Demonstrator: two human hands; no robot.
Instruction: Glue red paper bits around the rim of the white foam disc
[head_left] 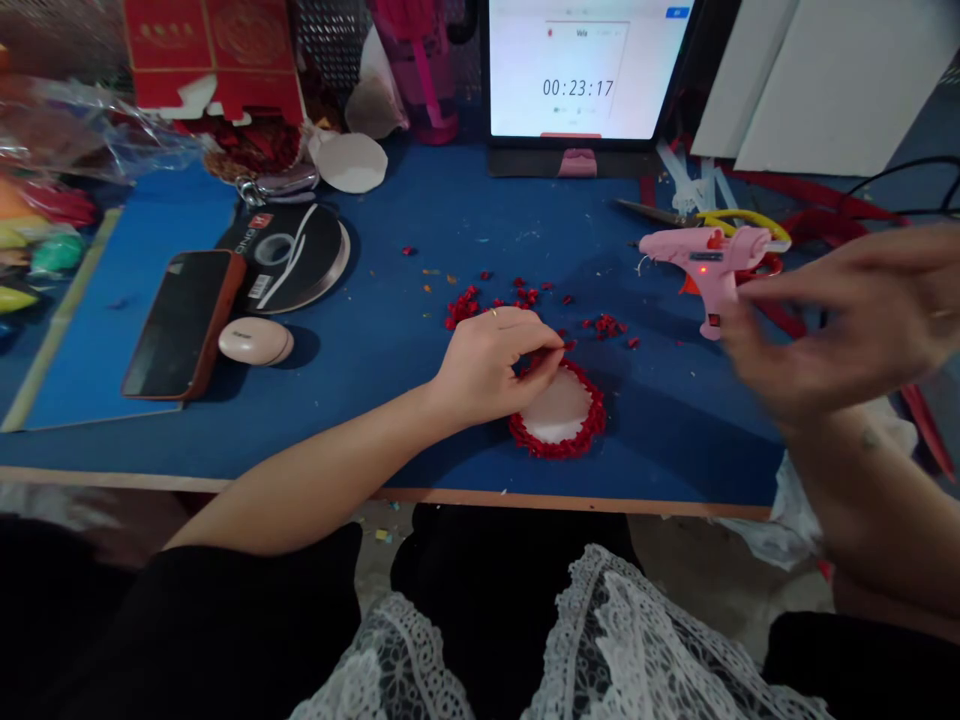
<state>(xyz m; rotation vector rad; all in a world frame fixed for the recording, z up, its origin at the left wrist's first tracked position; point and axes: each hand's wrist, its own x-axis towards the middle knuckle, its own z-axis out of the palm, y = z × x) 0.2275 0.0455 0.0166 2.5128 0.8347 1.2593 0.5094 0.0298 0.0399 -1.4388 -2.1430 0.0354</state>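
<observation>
My left hand [501,365] is closed in a pinch, with a small red piece [569,345] at its fingertips, just above the far rim of a white disc [556,408]. A ragged ring of red pieces [598,418] runs around that disc's edge. Loose red pieces [609,326] lie scattered on the mat beyond. On the right, my right hand [847,315] is smeared by motion beside the handle of a pink glue gun [705,265], whose small red light is lit. Whether the fingers touch the handle cannot be made out.
Scissors [739,217] with yellow handles lie behind the glue gun. A tablet [577,70] showing a timer stands at the back. Leftward are a ribbon spool [322,262], a phone [178,325] and a pale rounded case [255,341]. The table's front edge [465,499] runs close to my body.
</observation>
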